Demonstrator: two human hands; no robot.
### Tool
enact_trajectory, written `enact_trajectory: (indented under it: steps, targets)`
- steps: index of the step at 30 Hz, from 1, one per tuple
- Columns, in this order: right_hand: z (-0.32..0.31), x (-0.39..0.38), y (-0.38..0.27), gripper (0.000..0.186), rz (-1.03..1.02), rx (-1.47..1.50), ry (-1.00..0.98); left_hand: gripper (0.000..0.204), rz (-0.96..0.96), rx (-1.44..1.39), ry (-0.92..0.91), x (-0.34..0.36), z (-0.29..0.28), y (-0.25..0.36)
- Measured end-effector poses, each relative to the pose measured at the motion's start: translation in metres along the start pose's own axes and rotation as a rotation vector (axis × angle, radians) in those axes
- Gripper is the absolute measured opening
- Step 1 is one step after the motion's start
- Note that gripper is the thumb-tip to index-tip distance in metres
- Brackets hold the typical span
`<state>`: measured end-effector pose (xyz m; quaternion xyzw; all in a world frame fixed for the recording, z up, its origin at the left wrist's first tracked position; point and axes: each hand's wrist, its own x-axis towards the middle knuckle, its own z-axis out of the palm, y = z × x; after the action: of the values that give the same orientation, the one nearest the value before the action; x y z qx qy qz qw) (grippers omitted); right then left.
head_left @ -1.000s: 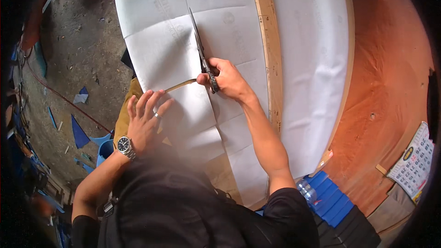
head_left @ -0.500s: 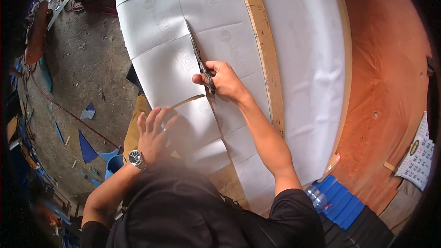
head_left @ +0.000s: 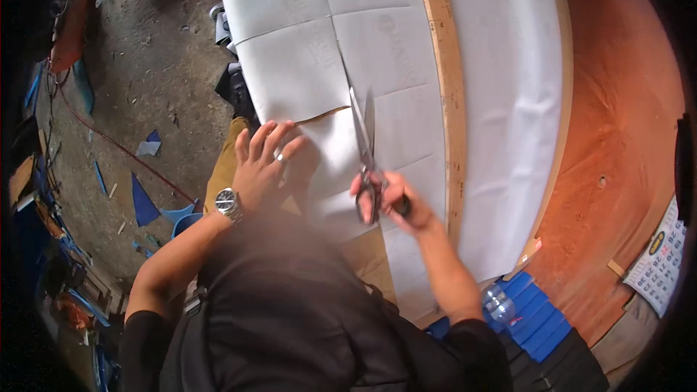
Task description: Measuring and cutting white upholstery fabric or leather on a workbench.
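Note:
A large white sheet of fabric [head_left: 377, 51] with fold creases lies spread over a wooden table. My right hand [head_left: 396, 199] grips the handles of metal scissors [head_left: 365, 152], whose blades stand slightly apart and point away from me along a cut line in the sheet. Left of the scissors, my left hand [head_left: 265, 163] lies flat with fingers spread on the cut piece of sheet; a watch is on that wrist and a ring on one finger. A long wooden ruler [head_left: 446, 94] lies on the sheet to the right of the scissors.
The orange-brown tabletop [head_left: 617, 138] shows at the right, with a calendar [head_left: 661, 258] near its edge. A clear plastic bottle [head_left: 497, 305] and blue blocks [head_left: 537, 316] lie by my right elbow. The dirt floor [head_left: 145, 80] at the left holds blue scraps and a red cable.
My right hand has drawn the scissors back toward me along the cut. My left hand stays flat on the sheet. The head view has shifted, so the table sits further right.

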<state>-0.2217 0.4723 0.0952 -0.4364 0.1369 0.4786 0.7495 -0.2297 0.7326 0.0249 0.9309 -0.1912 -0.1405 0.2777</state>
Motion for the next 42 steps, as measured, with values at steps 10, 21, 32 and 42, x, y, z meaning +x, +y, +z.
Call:
enact_trajectory:
  steps: [10,21,32,42]
  targets:
    - [0.054,0.045,0.089,0.048,-0.357,0.188,0.428,0.079,0.088,-0.007,0.079,-0.001,0.0,0.0]
    - [0.074,0.017,0.079,0.033,-0.256,0.024,0.332,0.079,0.236,0.008,0.067,-0.001,-0.007,-0.018]
    - [0.012,0.045,-0.025,0.011,0.036,-0.495,0.54,0.045,0.33,-0.053,0.127,0.098,-0.059,-0.057]
    - [-0.031,0.099,-0.079,0.017,0.105,-0.361,0.315,0.093,0.104,0.002,0.022,0.134,-0.079,-0.082]
